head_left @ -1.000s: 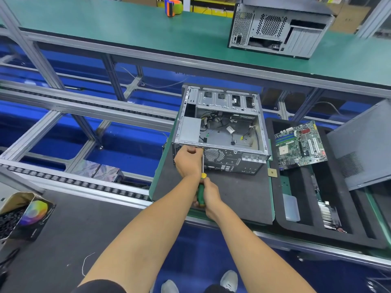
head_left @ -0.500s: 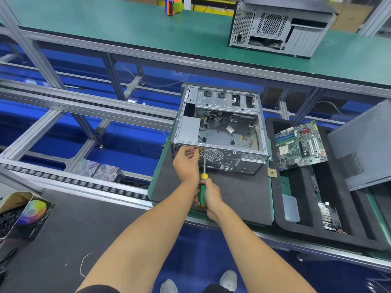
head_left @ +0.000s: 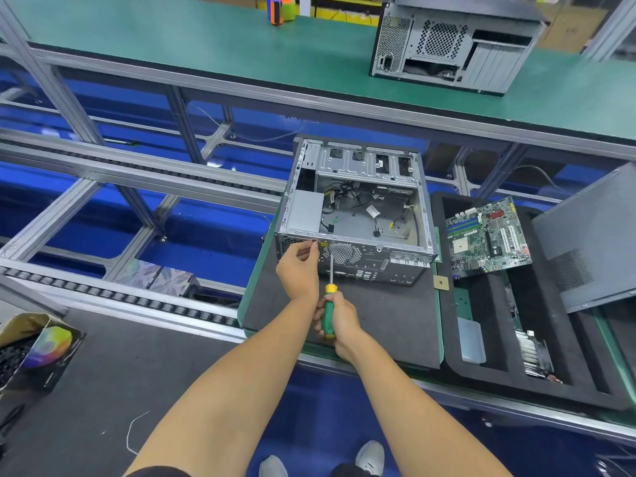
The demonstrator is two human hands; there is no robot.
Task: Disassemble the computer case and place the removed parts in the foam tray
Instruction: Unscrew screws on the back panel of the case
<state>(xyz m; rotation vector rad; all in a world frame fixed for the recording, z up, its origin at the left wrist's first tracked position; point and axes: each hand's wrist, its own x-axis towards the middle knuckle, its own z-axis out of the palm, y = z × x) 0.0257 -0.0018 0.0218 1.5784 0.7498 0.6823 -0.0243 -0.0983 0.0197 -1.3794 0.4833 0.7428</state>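
Open computer case (head_left: 358, 215) on its side on dark mat (head_left: 385, 321), at desk (head_left: 437, 301) edge, side panel off, cables and silver power supply box (head_left: 304, 210) visible inside. Rear panel faces the camera.

Right hand (head_left: 339, 320) wrapped round green-yellow screwdriver (head_left: 328, 311) handle, grip firm; shaft pointing up at rear panel beside the fan grille (head_left: 342, 253). Tip contact with a screw: cannot tell.

Left hand (head_left: 299, 270) at upper left of rear panel, thumb and forefinger pinched narrow at the panel edge near yellow sticker (head_left: 324, 244). Anything between the fingertips too small to tell.

Foam tray (head_left: 451, 346) just right of mat, black, several compartments. Motherboard (head_left: 488, 235) resting tilted across far compartment. Heatsink (head_left: 535, 352) in near right slot, translucent plastic piece (head_left: 470, 340) in near left slot. Small square chip (head_left: 441, 282) lying on tray's left rim near case corner. Grey side panel (head_left: 595, 235) overlapping tray's right end.

Second case (head_left: 454, 46) on far green desk (head_left: 206, 46), orange tape roll (head_left: 282, 8) left of it. Cardboard box (head_left: 31, 349) with colour-wheel print far left.
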